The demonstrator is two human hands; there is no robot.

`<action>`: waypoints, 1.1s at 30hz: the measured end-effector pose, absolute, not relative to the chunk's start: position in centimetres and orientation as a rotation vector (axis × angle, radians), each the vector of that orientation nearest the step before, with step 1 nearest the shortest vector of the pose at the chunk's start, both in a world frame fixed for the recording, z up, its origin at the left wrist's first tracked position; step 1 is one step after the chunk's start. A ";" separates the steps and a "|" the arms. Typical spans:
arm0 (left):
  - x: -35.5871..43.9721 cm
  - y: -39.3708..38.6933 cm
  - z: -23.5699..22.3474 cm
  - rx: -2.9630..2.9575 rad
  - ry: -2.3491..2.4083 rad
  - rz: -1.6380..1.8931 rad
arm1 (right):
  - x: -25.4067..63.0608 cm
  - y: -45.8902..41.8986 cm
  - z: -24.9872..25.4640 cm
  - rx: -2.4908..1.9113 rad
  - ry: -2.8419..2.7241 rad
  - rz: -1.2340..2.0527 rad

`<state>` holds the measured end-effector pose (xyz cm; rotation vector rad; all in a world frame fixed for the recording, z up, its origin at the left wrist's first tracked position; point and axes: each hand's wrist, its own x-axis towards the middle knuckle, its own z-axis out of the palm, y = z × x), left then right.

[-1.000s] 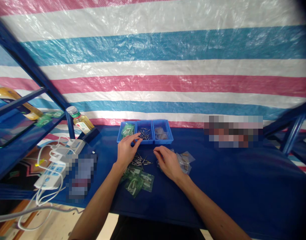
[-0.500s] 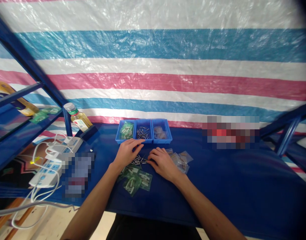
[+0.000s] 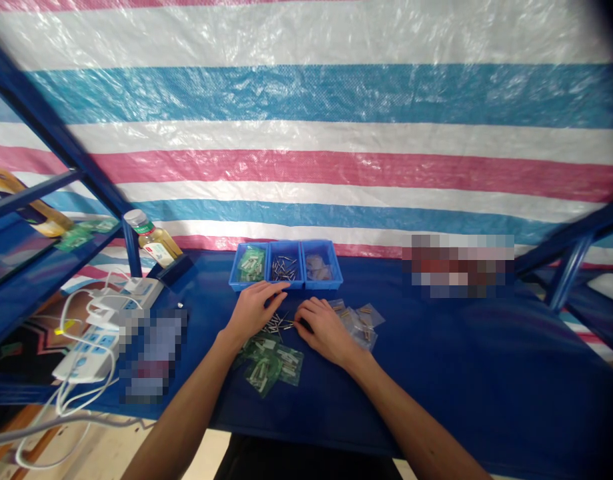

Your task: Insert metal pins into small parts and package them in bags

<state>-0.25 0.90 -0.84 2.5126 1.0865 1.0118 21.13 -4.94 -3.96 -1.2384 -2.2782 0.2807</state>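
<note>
Green packets [image 3: 251, 265], metal pins [image 3: 285, 269] and clear bags [image 3: 317, 269] in separate blue bins [image 3: 323, 285].

The plastic sheeting [image 3: 306, 93] is striped white, blue and pinkish red; the surface [image 3: 461, 360] is dark blue, the bins [image 3: 321, 285] brighter blue. The metal pins [image 3: 276, 325] are silvery, some small bags [image 3: 262, 377] translucent green, other bags [image 3: 359, 325] clear and colourless.

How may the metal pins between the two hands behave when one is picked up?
The pins look straight and metallic, so probably stiff. Being slim, they may roll. They lie crossed in a heap, so lifting one could shift others.
</note>
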 end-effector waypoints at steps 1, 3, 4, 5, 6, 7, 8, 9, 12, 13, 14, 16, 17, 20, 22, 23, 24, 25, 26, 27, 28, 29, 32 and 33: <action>-0.3 0.9 -0.8 2.512 1.084 1.005 | 21.2 -4.9 -3.9 -1.239 -2.271 0.290; -0.3 0.8 -0.7 2.519 1.063 0.983 | 21.2 -4.9 -3.9 -1.240 -2.246 0.310; -0.3 0.8 -0.6 2.526 1.042 0.966 | 21.2 -4.8 -3.9 -1.240 -2.232 0.321; -0.2 0.7 -0.6 2.536 1.016 0.950 | 21.3 -4.8 -3.8 -1.238 -2.219 0.333; -0.2 0.7 -0.5 2.548 0.989 0.934 | 21.3 -4.7 -3.8 -1.235 -2.208 0.346; -0.2 0.6 -0.4 2.558 0.964 0.921 | 21.3 -4.7 -3.8 -1.233 -2.196 0.358; -0.2 0.6 -0.4 2.567 0.942 0.910 | 21.4 -4.6 -3.8 -1.231 -2.184 0.368; -0.1 0.6 -0.3 2.573 0.926 0.902 | 21.4 -4.6 -3.8 -1.230 -2.171 0.373; -0.1 0.5 -0.4 2.575 0.903 0.885 | 21.4 -4.5 -3.8 -1.231 -2.141 0.368; -0.1 0.5 -0.4 2.574 0.899 0.882 | 21.4 -4.5 -3.8 -1.230 -2.133 0.363; -0.1 0.5 -0.4 2.573 0.894 0.881 | 21.4 -4.5 -3.8 -1.227 -2.126 0.359; -0.1 0.5 -0.4 2.571 0.881 0.878 | 21.6 -4.5 -3.7 -1.215 -2.111 0.349; 0.0 0.5 -0.4 2.571 0.873 0.873 | 21.7 -4.4 -3.7 -1.206 -2.100 0.343; 0.1 0.4 -0.2 2.579 0.848 0.857 | 22.0 -4.3 -3.6 -1.171 -2.051 0.320; 0.1 0.3 -0.1 2.582 0.832 0.851 | 22.1 -4.2 -3.5 -1.147 -2.009 0.304; 0.2 0.2 -0.1 2.582 0.826 0.849 | 22.2 -4.2 -3.4 -1.138 -1.985 0.294; 0.2 0.2 -0.1 2.583 0.820 0.847 | 22.2 -4.2 -3.4 -1.131 -1.964 0.285; 0.3 0.1 0.0 2.585 0.816 0.843 | 22.2 -4.2 -3.3 -1.129 -1.945 0.276; 0.4 0.1 0.0 2.588 0.810 0.838 | 22.2 -4.2 -3.3 -1.127 -1.928 0.270; 0.4 0.1 0.0 2.593 0.803 0.833 | 22.1 -4.2 -3.3 -1.125 -1.914 0.266; 0.5 0.1 -0.1 2.597 0.793 0.827 | 22.1 -4.2 -3.3 -1.121 -1.901 0.265; 0.6 0.1 -0.1 2.601 0.784 0.821 | 22.1 -4.2 -3.3 -1.117 -1.890 0.266; 0.8 0.0 -0.2 2.602 0.760 0.812 | 22.0 -4.2 -3.3 -1.103 -1.855 0.282; 0.8 0.0 -0.2 2.602 0.758 0.811 | 22.0 -4.3 -3.2 -1.098 -1.847 0.292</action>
